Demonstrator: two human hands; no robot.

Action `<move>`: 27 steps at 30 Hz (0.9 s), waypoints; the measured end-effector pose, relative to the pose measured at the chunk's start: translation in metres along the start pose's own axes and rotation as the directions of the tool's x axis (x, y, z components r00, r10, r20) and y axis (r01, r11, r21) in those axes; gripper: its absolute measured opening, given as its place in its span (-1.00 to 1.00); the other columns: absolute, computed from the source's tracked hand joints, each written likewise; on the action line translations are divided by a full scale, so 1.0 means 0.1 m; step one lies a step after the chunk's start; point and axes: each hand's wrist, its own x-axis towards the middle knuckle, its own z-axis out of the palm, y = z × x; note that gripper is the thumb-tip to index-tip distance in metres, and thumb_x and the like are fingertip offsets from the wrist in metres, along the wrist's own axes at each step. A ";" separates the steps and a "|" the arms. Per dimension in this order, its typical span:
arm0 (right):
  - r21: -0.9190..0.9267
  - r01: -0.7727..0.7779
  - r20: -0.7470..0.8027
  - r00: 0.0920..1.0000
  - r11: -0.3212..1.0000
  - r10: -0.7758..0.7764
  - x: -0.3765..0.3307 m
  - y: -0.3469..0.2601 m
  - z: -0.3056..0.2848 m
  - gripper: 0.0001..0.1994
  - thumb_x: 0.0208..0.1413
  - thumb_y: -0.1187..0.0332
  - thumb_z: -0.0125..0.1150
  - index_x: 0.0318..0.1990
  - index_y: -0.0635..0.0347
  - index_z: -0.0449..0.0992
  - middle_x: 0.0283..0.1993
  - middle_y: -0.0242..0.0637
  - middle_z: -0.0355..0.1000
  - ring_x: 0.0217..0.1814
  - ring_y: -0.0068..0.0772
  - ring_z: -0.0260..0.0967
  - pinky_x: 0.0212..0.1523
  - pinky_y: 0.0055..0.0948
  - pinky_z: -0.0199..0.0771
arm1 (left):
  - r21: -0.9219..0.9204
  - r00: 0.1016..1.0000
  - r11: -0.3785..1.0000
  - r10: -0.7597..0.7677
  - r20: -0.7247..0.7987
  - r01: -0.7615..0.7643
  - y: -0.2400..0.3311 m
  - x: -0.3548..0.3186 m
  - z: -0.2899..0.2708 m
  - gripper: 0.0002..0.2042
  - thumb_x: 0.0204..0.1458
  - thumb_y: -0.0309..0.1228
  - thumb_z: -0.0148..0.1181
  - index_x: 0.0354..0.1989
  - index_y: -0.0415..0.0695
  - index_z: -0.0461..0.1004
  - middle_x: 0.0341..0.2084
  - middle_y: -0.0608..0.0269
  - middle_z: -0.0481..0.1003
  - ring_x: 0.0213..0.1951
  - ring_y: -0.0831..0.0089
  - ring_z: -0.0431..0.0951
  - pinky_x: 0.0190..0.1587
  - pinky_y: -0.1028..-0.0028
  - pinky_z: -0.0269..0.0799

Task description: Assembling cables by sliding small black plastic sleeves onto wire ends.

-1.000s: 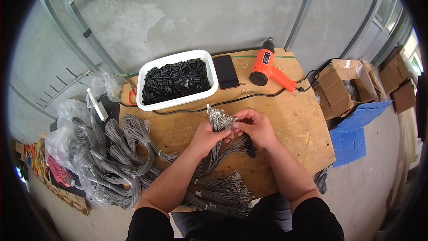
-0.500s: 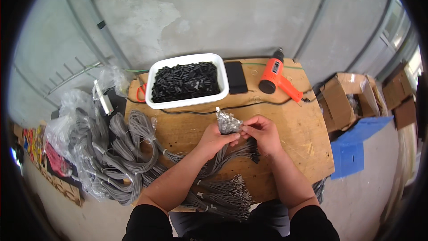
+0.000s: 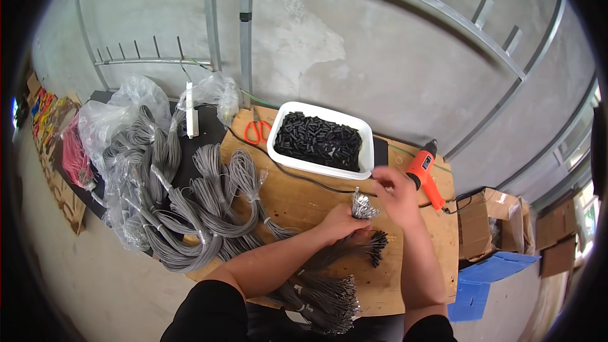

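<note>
My left hand (image 3: 344, 223) is closed around a bundle of grey cables, their silver terminal ends (image 3: 364, 206) fanning out above the fist. My right hand (image 3: 399, 197) is raised by the near right corner of a white tub (image 3: 320, 170), fingers curved and apart; I make out nothing in them. Short black tube pieces (image 3: 316, 142) fill the tub. Below my left hand, cable ends with black tips (image 3: 378, 248) lie on the wooden table (image 3: 430, 266). Closer to me rests another bundle with bare silver ends (image 3: 345, 304).
Coiled grey cables (image 3: 190, 215) and clear plastic bags (image 3: 142, 98) cover the left side. Red-handled scissors (image 3: 256, 132) lie left of the tub. An orange heat gun (image 3: 427, 174) stands to its right, its black cord crossing the table. Cardboard boxes (image 3: 487, 221) sit beyond the right edge.
My right hand has left the silver cable ends and moved up and right to the tub's corner. My left hand still grips the bundle. The whole view has shifted and tilted.
</note>
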 end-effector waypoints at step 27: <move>-0.133 -0.357 0.434 0.818 0.925 0.378 1.46 0.09 1.26 -0.75 0.05 0.44 0.38 -0.09 0.17 0.57 -0.20 -0.25 0.49 -0.24 -0.45 0.46 -0.24 -0.43 0.50 | -0.051 1.000 0.999 0.004 -0.005 -0.004 0.16 -0.05 0.11 -0.84 0.17 -0.55 0.09 -0.48 -0.26 0.48 -0.64 0.23 0.47 -0.64 0.49 0.42 -0.56 0.47 0.28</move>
